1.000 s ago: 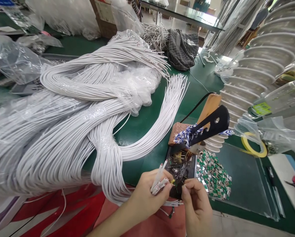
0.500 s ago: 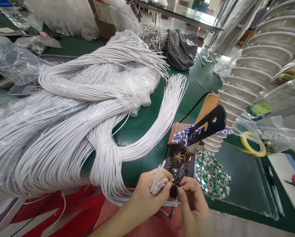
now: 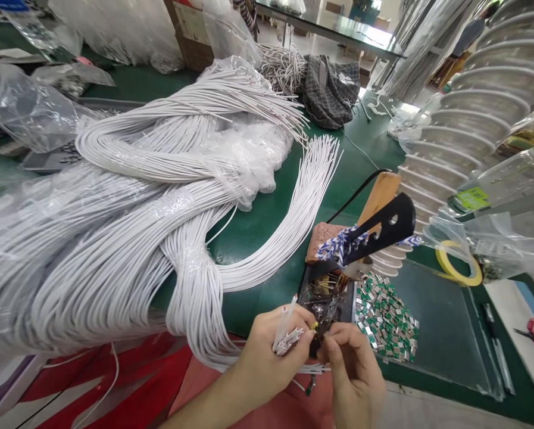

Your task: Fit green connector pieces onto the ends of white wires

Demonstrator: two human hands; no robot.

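left hand [image 3: 271, 341]: holding white cables [image 3: 289, 339], count unclear | right hand [image 3: 352, 357]: narrow pinch, contents unclear | tape roll [image 3: 467, 279]: 1

White cables [image 3: 289, 341]; bunched in left hand [image 3: 265, 345]

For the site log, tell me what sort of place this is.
Probably an electronics assembly workshop: bundled white cables, a pile of small green-and-silver parts and a ribbed hose suggest it.

Glossy far table [image 3: 338, 27], green workbench [image 3: 258, 223], pale tiled floor [image 3: 421, 408]
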